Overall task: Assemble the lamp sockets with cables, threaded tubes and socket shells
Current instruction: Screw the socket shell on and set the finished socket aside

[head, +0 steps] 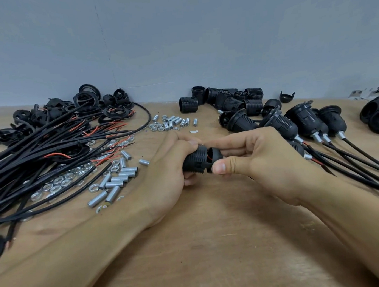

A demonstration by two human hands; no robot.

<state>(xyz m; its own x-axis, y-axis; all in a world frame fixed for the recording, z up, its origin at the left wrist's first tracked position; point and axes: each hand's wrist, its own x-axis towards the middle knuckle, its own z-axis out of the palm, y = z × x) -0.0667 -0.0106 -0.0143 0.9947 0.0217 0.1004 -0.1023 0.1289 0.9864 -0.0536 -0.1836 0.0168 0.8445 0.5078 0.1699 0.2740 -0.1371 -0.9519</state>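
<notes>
Two bare hands meet above the wooden bench [213, 242], which carries a heap of black cables [39, 154] at left and finished lamp sockets [303, 119] with leads at right. Loose threaded socket shells [225, 98] lie by the wall. The left hand [163, 174] wraps its grip round a ribbed socket shell [194, 161]; the right hand [256, 156] pinches the black cap [215, 155] against its end. Threaded tubes [117, 179] and hex nuts [59, 181] scatter near the left hand.

Cables [39, 151] heaped left on table [213, 242], threaded tubes [117, 182] beside them, socket shells [226, 99] behind, assembled sockets [306, 121] right
</notes>
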